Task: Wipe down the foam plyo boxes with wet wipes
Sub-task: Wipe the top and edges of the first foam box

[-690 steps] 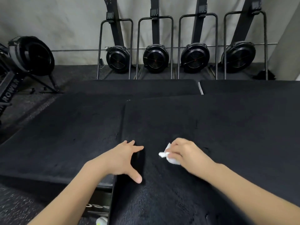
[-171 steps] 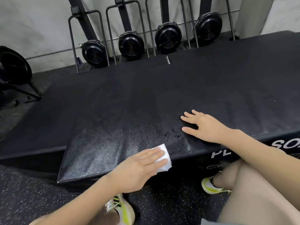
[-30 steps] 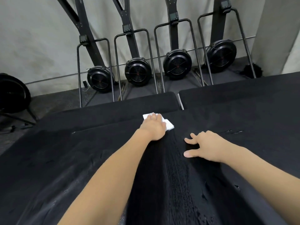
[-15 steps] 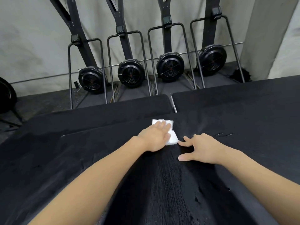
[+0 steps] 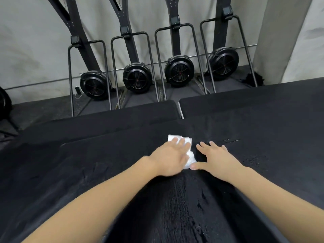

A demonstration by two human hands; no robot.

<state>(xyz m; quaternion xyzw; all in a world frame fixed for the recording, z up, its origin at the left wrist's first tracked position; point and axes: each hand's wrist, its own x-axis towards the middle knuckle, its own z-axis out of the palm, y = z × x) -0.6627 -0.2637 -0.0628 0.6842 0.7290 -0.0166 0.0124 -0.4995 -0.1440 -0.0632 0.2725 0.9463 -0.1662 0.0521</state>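
Both hands lie flat on the black top of the box point(image 5: 105, 172), side by side and nearly touching. The left hand point(image 5: 169, 159) presses a white wipe point(image 5: 190, 155) down with straight fingers; the wipe shows past the fingertips and along the hand's right edge, crumpled, its near corner right at the tip of the right thumb. The right hand point(image 5: 217, 159) rests palm down just right of the wipe, fingers spread and straight, thumb stretched toward the left hand — it holds nothing.

Below the hands, between the two forearms, the box top carries a wet sheen in streaks running toward the person. Right of the right hand a few small wet marks show on the surface.

Beyond the fingertips lie two more black boxes: one point(image 5: 122, 116) ahead and to the left, a step lower, and one point(image 5: 254, 102) ahead and to the right, with a narrow gap between them straight ahead of the wipe. Further on, past those boxes, four black fan-wheel machines point(image 5: 179, 71) stand in a row against a pale wall point(image 5: 35, 41), each with a dark mast and a bent metal frame.
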